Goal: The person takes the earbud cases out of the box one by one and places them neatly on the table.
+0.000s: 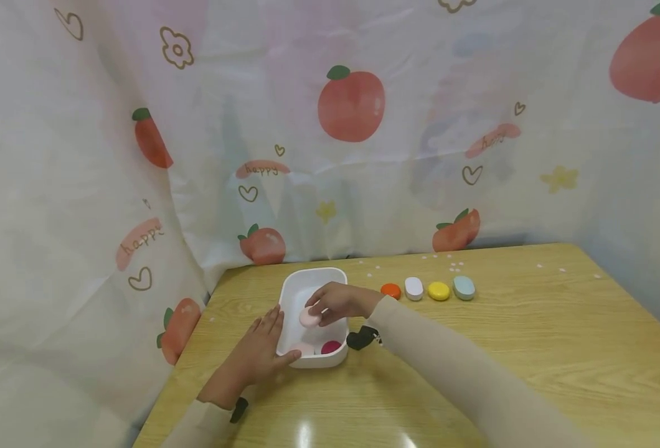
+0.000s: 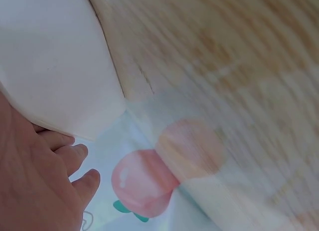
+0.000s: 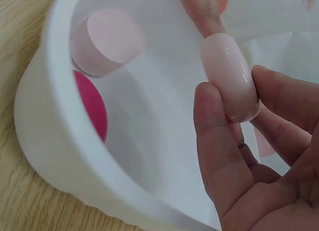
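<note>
My right hand (image 1: 338, 302) pinches a small, glossy, pale pink rounded piece (image 3: 230, 76) between thumb and fingers, held over the inside of a white bin (image 1: 314, 274). Another pale pink rounded piece (image 3: 107, 41) and a magenta one (image 3: 91, 105) lie in the bin at its near end. Along the bin's left side rests my left hand (image 1: 259, 351), fingers fairly straight against the outer wall and thumb by the near rim. In the left wrist view, fingertips (image 2: 75, 153) show beside the white wall. The exact kind of the rounded pieces cannot be told.
To the right of the bin, an orange-red piece (image 1: 390, 290), a white one (image 1: 414, 289), a yellow one (image 1: 439, 290) and a pale blue one (image 1: 464, 287) stand in a row on the wooden table (image 1: 532, 336). A printed curtain (image 1: 307, 137) hangs behind and at the sides.
</note>
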A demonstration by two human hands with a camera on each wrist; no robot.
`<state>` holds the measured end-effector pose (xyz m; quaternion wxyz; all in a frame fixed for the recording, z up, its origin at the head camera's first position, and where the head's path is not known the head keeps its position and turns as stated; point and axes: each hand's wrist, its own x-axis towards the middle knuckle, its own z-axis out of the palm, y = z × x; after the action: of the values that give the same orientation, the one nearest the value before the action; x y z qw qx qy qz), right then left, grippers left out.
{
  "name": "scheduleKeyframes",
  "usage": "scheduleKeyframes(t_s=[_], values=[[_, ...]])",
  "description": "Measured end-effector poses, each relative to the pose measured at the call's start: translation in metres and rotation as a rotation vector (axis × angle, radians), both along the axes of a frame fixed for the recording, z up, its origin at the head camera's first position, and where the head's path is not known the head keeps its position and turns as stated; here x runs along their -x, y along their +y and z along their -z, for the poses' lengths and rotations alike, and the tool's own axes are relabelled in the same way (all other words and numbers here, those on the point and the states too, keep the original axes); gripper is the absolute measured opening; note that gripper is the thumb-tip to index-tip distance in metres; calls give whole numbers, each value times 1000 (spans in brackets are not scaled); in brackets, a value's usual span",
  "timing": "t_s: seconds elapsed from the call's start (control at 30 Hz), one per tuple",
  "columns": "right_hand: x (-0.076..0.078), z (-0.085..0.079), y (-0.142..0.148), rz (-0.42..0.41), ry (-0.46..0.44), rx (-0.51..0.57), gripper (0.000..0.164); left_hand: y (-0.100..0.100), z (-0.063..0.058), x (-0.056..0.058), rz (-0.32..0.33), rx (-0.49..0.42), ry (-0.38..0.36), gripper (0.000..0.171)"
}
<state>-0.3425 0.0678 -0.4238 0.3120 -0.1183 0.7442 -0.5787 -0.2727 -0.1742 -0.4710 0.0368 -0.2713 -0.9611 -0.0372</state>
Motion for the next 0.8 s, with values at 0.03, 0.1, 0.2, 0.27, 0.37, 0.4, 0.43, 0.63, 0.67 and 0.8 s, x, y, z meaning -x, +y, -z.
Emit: scheduleKeyframes(t_s=[0.03, 0.1, 0.2, 0.27, 0.37, 0.4, 0.43, 0.63, 0.67, 0.8], values=[[0, 0, 1, 3, -2, 4, 30, 0, 0, 0, 2, -2, 3, 100], [-1, -2, 3, 5, 0, 4, 30, 0, 1, 0, -1, -4, 2, 100], [-4, -4, 8, 3, 19, -5, 29, 0, 2, 1, -7, -12, 8, 99], [-6, -6, 12, 2, 30, -15, 28, 1, 3, 1, -12, -14, 3, 99], [-9, -8, 19, 3, 46, -26, 28, 1, 4, 1, -15, -11, -4, 100], [-10, -8, 21, 3, 51, -27, 28, 1, 4, 1, -17, -9, -8, 100], [-11, -9, 23, 1, 58, -28, 28, 1, 4, 1, -19, -5, -12, 101], [-13, -8, 35, 6, 87, -17, 30, 1, 3, 1, -24, -5, -6, 103], [-14, -8, 37, 7, 87, -15, 30, 1, 3, 1, -24, -6, -6, 103], [-14, -6, 41, 10, 94, -15, 31, 0, 4, 1, -29, -2, -12, 105]])
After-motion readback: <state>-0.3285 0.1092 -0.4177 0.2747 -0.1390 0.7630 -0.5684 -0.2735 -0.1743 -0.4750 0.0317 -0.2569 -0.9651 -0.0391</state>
